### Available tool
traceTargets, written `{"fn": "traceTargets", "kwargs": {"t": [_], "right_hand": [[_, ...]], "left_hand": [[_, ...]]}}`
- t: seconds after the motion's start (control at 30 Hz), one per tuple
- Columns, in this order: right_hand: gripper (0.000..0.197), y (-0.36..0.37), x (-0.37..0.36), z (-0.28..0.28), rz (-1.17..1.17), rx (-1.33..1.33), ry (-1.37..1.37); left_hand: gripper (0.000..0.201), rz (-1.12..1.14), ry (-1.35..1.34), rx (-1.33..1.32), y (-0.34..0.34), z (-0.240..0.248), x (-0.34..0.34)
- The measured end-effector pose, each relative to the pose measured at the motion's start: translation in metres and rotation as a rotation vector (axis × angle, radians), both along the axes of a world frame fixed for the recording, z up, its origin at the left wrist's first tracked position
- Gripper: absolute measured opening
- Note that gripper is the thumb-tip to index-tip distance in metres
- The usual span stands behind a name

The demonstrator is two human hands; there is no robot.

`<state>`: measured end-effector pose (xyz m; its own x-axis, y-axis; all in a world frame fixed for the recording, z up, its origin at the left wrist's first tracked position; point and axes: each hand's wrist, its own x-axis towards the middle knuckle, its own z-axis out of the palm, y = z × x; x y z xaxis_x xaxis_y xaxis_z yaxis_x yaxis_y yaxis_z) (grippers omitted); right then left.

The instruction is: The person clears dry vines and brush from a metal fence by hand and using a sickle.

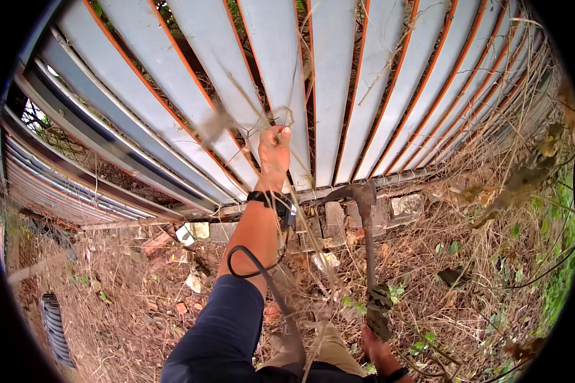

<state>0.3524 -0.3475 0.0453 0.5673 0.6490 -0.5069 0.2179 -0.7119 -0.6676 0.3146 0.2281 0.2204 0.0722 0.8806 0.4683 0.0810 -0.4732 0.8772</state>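
My left hand [275, 150] reaches up in front of the slatted fence [332, 83], its fingers closed around thin dry stems [252, 121] that stick out on both sides. Low on the right, my right hand [378, 351] grips the handle of a pickaxe [368, 242]. The rusty head of that tool is up by the foot of the fence, with one pointed end to the left. A crumpled dry leaf [379, 309] covers part of the handle just above my right hand.
Broken bricks and stones [335, 220] line the fence's base. Dry vines [517, 127] hang over the right side. A ribbed black pipe [56, 329] lies at lower left. From my left wrist's dark band [268, 199], a black cable [271, 287] loops down. Dry litter covers the ground.
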Motion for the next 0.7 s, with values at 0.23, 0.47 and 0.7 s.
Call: {"fn": "traceTargets", "kwargs": {"t": [0.23,0.47,0.7], "right_hand": [[0.026,0.029,-0.013,0.053,-0.138,0.04,0.11],[0.024,0.023,-0.023,0.05,-0.068,0.092,0.037],[0.025,0.014,-0.039,0.059,-0.229,0.136,0.119]], "left_hand": [[0.016,-0.259,0.528,0.413,-0.027,0.006,-0.022],[0.028,-0.573,0.769,0.103,-0.118,-0.057,-0.058],[0.03,-0.261,0.733,-0.101,-0.177,-0.086,-0.186]]}}
